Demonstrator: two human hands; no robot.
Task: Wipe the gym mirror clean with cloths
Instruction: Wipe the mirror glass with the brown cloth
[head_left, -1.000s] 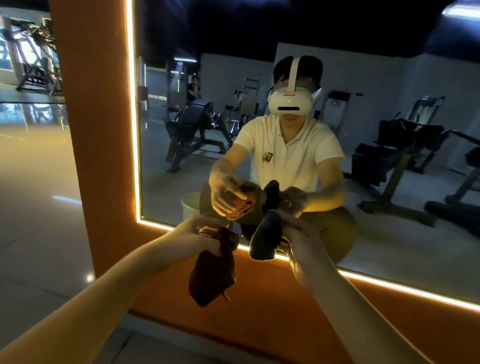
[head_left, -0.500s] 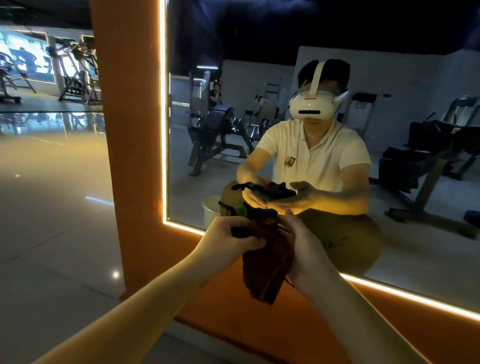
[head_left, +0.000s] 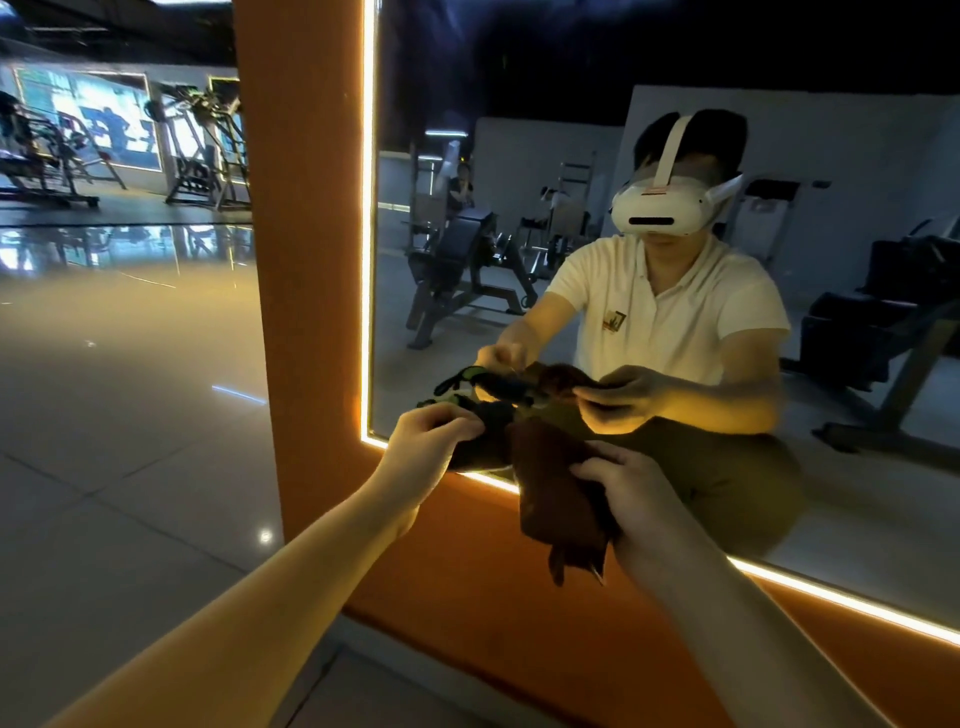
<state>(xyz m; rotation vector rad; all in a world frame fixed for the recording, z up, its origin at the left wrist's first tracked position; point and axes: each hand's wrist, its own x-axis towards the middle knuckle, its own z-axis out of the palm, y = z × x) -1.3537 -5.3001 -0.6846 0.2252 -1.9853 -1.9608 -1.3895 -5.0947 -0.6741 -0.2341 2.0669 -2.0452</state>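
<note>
Hanging limp before the mirror's (head_left: 519, 208) lower left corner, the brown cloth (head_left: 558, 493) sits in the right hand's (head_left: 631, 496) curled fingers while the left hand (head_left: 428, 444) pinches a darker cloth (head_left: 485, 434); both look soft, light, best bunched mid-fold.

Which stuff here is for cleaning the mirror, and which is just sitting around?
For the job: mirror, brown cloth in the right hand, dark cloth in the left hand.
Just around: gym machines, shiny floor, orange frame.
</note>
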